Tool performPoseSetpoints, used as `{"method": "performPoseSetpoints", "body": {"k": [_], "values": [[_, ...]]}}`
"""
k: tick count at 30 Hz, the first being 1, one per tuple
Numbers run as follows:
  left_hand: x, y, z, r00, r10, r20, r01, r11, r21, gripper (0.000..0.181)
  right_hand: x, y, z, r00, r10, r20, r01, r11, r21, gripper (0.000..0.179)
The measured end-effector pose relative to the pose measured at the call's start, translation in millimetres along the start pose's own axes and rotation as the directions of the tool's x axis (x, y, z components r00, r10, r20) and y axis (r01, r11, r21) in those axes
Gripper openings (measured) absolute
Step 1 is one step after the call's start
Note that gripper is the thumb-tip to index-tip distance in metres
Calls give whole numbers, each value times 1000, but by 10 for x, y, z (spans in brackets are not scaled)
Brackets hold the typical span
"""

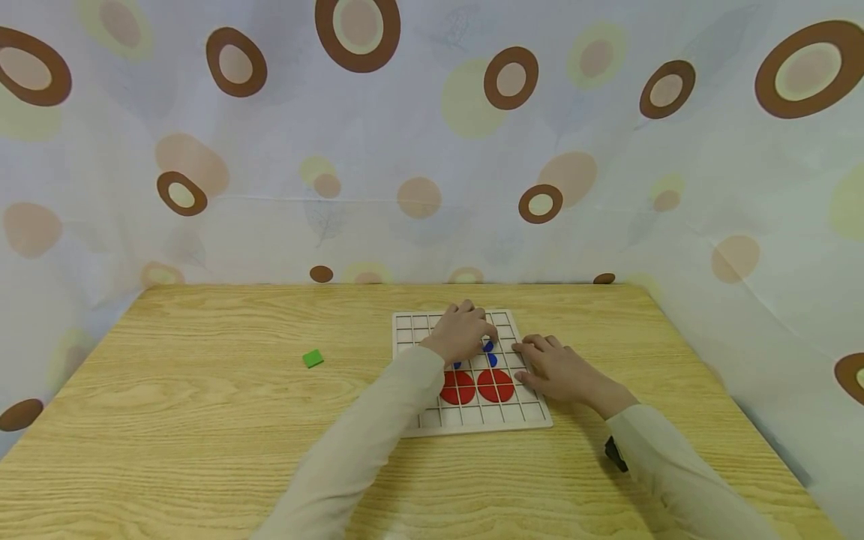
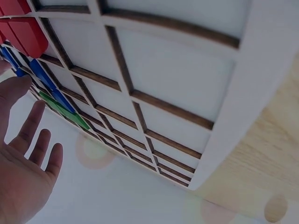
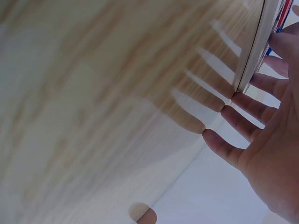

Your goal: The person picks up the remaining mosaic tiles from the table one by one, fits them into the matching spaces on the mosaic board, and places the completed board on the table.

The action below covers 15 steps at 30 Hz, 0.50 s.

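Note:
A white grid board (image 1: 520, 412) lies on the table with two red discs (image 1: 457, 388) made of quarter pieces in its cells. Blue pieces (image 1: 492, 360) sit further back, and green pieces (image 2: 60, 106) show beside them in the left wrist view. My left hand (image 1: 462, 334) reaches over the board, its index fingertip at a blue piece and its other fingers loosely extended. Part of the pieces is hidden beneath it. My right hand (image 1: 556, 369) is spread at the board's right edge, fingertips (image 3: 215, 140) resting on the table, the thumb side by the board.
A loose green square piece (image 1: 313, 358) lies on the wooden table (image 1: 202, 390) left of the board. Near the right sleeve is a small black object (image 1: 616, 454). A patterned cloth (image 1: 418, 150) hangs behind and along the sides of the table.

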<state>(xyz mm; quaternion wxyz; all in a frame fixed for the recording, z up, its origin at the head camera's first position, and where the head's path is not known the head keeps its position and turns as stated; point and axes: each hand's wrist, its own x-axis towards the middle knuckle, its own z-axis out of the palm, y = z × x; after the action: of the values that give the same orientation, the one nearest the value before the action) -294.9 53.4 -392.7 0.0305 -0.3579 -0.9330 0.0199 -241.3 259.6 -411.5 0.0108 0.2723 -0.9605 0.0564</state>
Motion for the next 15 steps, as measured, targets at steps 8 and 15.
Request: {"method": "performPoseSetpoints", "body": {"k": [8,15], "values": [[-22,-2,-30,1000,3,3,-3,1000,6,23,-3,-10,-13,1000,-6,-4,6,1000,-1,47],[-31,-10,-39,1000,31,4,-31,999,-25,24,-4,-10,-16,1000,-3,-3,3,1000,-1,47]]}}
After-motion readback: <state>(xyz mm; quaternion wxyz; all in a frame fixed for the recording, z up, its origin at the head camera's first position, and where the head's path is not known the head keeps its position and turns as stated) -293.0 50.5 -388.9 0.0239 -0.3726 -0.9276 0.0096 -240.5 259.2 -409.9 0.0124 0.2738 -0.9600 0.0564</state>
